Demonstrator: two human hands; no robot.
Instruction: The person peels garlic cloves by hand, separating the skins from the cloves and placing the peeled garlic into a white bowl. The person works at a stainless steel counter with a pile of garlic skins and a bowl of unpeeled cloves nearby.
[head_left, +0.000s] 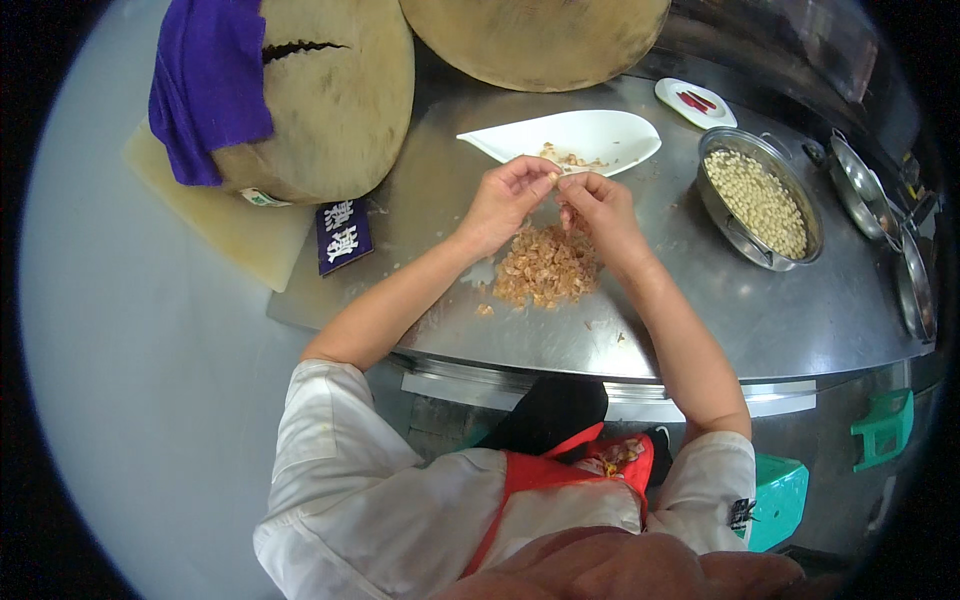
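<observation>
A small pale kernel is pinched in the fingertips of my left hand. My right hand meets it from the other side, thumb and forefinger pressed against the same kernel. Just below the hands, a heap of brown papery skins lies on the steel table. Beyond my fingertips stands a white leaf-shaped dish with a few brownish bits in it. To the right, a steel pot holds many pale kernels.
Two round wooden chopping blocks stand at the far side, the left one draped with a purple cloth. A small white plate carries red pieces. Steel pans line the right edge. Green stools stand below.
</observation>
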